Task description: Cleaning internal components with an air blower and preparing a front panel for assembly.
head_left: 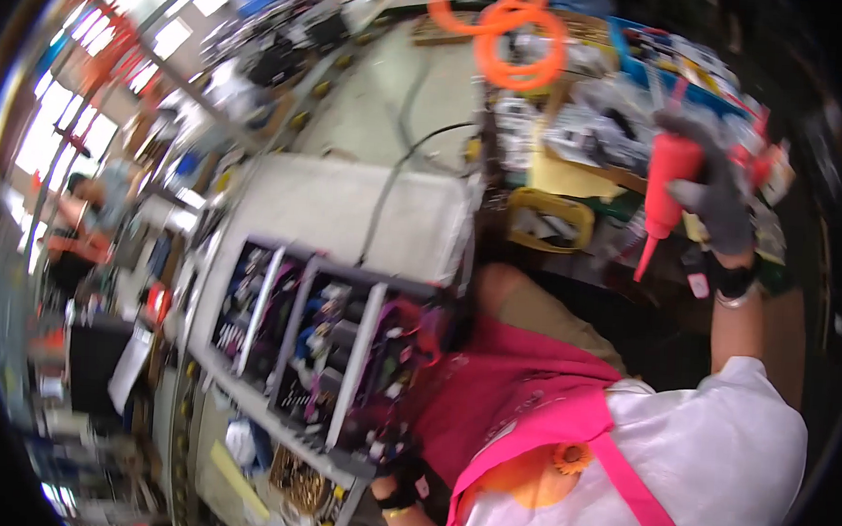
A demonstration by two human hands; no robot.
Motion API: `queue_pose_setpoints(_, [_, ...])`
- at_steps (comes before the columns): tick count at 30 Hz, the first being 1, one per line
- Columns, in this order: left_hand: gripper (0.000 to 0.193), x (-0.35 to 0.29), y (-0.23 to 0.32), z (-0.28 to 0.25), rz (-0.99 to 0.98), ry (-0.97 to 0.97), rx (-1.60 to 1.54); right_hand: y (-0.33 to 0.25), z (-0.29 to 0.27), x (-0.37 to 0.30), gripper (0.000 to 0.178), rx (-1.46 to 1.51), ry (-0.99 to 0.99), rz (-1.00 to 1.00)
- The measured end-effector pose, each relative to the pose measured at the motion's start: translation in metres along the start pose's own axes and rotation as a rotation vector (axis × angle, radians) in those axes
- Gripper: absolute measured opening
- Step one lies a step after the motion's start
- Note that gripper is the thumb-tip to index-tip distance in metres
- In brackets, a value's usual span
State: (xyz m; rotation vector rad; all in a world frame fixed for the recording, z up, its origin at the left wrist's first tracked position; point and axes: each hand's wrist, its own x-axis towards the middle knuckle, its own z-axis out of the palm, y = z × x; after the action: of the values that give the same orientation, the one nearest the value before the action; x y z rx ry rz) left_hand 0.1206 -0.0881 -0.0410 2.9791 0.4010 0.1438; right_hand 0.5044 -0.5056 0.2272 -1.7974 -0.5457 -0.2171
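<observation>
My right hand (pixel 720 188), in a grey glove, is raised at the upper right. Its fingers wrap round a red squeeze bottle (pixel 671 176) whose narrow tapered nozzle points down. Near the bottom, my left hand (pixel 407 489) wears a dark glove and is at the near corner of a black open-topped case (pixel 349 276). Its fingers are hidden or blurred, so I cannot tell whether they grip the case. Pale bars divide the case, and dark, purple and blue parts with wiring fill it. It lies on a light work surface (pixel 338 206).
Beside my right hand stand a yellow basket (pixel 589 229) and a blue bin (pixel 623 50) of mixed parts, with plastic bags (pixel 595 129) between. An orange coiled hose (pixel 489 52) hangs above the bench, and a black cable (pixel 387 190) runs to the case. Another person (pixel 105 204) sits far left.
</observation>
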Motion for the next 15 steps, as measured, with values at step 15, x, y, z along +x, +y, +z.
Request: queue_pose_setpoints(15, [0.010, 0.059, 0.051, -0.055, -0.759, 0.973, -1.196, -0.161, 0.450, 0.082, 0.053, 0.393, -0.755, -0.671])
